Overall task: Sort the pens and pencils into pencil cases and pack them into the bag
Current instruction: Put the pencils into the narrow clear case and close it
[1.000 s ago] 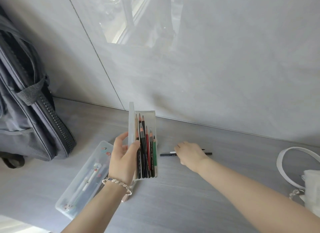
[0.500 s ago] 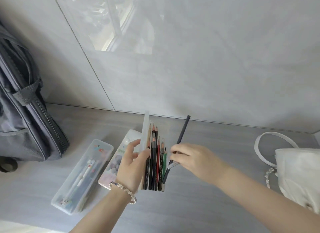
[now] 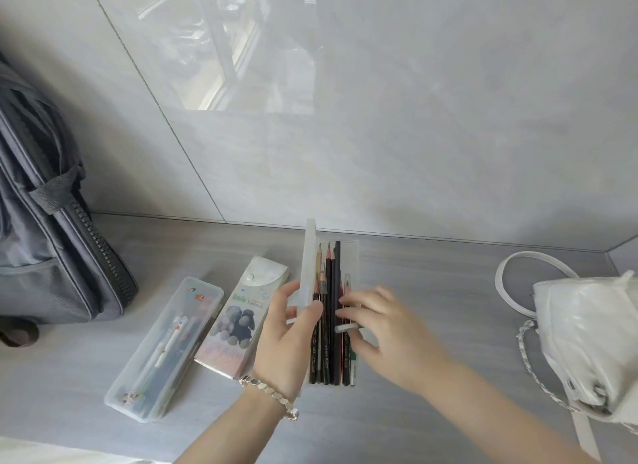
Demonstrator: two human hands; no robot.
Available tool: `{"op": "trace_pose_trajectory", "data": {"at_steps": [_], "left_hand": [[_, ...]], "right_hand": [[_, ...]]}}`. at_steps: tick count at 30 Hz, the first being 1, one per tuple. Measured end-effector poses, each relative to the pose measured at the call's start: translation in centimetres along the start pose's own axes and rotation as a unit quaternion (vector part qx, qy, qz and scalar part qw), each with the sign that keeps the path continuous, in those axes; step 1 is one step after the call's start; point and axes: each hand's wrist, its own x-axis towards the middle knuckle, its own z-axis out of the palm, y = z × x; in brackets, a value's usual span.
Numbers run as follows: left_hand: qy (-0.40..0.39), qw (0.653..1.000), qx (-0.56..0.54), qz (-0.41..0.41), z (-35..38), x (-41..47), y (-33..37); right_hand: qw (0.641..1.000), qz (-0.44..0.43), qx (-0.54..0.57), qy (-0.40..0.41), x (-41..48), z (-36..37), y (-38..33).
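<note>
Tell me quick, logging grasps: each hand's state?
Left hand: grips the clear pencil case's lid.
Right hand: open, straight fingers resting on the pencils.

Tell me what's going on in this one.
A person's left hand grips the raised lid of an open clear case, while the right hand, fingers straight, presses a dark pen in among the pencils. A closed clear case and a printed pouch lie to its left; the grey backpack stands farther left.

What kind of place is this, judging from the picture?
Probably a home or study corner: a grey countertop against a glossy tiled wall, with a grey backpack and a white handbag on it.
</note>
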Motion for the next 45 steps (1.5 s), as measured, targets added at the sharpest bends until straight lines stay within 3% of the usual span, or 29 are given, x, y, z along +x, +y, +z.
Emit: {"op": "trace_pose_trajectory", "data": {"at_steps": [10,14,17,22,24,26,28,30,33,37,41,43,45], "left_hand": [[0.002,1.000,0.017,0.002,-0.3,0.0,0.0],[0.001,1.000,0.020,0.001,-0.3,0.1,-0.2],[-0.006,1.000,0.025,0.003,-0.3,0.4,-0.5],[-0.012,0.999,0.028,0.019,-0.3,0.4,-0.6],[-0.010,0.999,0.029,0.020,-0.4,0.4,-0.5],[-0.005,0.999,0.027,0.018,-0.5,0.6,-0.5],[-0.004,0.999,0.023,0.022,-0.6,0.8,-0.6],[-0.006,0.999,0.021,0.030,-0.6,0.7,-0.5],[-0.009,0.999,0.018,0.033,-0.4,0.5,-0.4],[-0.020,0.999,0.018,0.041,-0.3,0.5,-0.3],[-0.038,0.996,0.056,0.061,-0.4,0.7,-0.7],[-0.065,0.984,0.144,0.083,0.0,0.9,-1.2],[-0.062,0.950,0.293,0.085,0.6,1.1,-1.9]], "right_hand": [[0.971,0.181,0.128,0.088,-1.4,-1.6,-1.6],[0.986,0.092,0.051,0.127,-1.5,-2.0,-2.0],[0.999,0.001,-0.006,0.039,-1.7,-1.4,-2.0],[0.994,-0.054,-0.056,-0.077,-1.5,0.8,-0.8],[0.990,-0.099,-0.067,-0.068,-1.8,1.8,-0.2],[0.996,-0.080,-0.013,-0.036,-2.0,1.9,0.1],[0.996,0.005,0.087,0.030,-1.9,1.5,-0.6],[0.968,0.127,0.194,0.093,-1.7,1.3,-1.6],[0.872,0.302,0.379,0.068,-1.0,1.8,-2.2],[0.805,0.310,0.504,0.052,-0.7,2.4,-2.3],[0.709,0.350,0.610,0.049,-1.0,2.6,-2.4],[0.664,0.359,0.654,0.036,-0.6,2.3,-2.4],[0.649,0.369,0.665,0.025,-0.2,1.9,-2.8]]}}
